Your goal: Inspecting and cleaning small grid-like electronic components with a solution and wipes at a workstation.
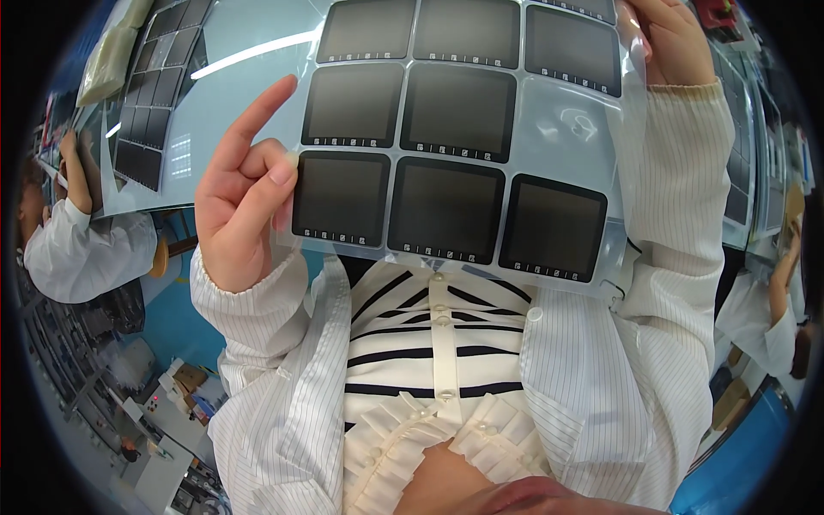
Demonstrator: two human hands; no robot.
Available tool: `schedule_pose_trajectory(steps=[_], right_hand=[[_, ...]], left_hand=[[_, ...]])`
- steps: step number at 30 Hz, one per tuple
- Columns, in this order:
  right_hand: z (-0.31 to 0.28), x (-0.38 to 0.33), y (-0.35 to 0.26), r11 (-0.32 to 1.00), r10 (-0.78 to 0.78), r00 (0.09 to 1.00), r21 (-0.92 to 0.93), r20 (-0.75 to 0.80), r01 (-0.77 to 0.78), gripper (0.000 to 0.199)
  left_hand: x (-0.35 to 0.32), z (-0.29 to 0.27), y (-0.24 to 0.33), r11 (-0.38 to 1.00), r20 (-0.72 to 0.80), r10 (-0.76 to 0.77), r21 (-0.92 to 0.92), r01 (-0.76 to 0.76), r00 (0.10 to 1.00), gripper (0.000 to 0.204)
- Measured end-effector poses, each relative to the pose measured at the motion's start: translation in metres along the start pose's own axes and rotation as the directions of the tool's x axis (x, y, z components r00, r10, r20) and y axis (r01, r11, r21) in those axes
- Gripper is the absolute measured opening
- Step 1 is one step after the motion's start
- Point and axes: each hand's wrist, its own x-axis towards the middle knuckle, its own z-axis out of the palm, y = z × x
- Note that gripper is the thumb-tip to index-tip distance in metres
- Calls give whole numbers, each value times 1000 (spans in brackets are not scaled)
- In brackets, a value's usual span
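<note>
Workshop behind; both hands [245, 193] [669, 39] pinched on clear sheet [562, 129] of dark square panels [446, 112]

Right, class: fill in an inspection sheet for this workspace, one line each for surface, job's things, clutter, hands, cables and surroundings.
Surface: pale blue table, partly covered.
Job's things: clear plastic sheet held up, carrying rows of dark square panels; one cell at its right side has no panel.
Clutter: second sheet of dark panels lying on the table; a bagged pale item at its far left.
Hands: left hand pinches the sheet's left edge, index finger raised; right hand grips the upper right edge.
Cables: nothing seen.
Surroundings: co-worker in white coat at left, another person's sleeve at right; shelves and boxes.
</note>
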Motion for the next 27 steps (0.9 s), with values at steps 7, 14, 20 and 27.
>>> schedule_pose_trajectory(steps=[7,14,20,27], right_hand=[[-5,0,-3,999,-10,994,-43,111,15,15],[-9,-1,-4,998,2,997,-62,77,3,16],[-8,0,0,996,6,999,-94,34,-3,17],[-15,7,29,993,57,994,-113,91,-47,18]], left_hand=[[1,-1,-3,997,10,59,50,-59,998,56],[-2,3,-5,988,-25,101,123,-97,995,55],[-1,0,-5,976,-13,103,192,-99,995,56],[1,15,-8,991,-94,-29,125,41,995,58]])
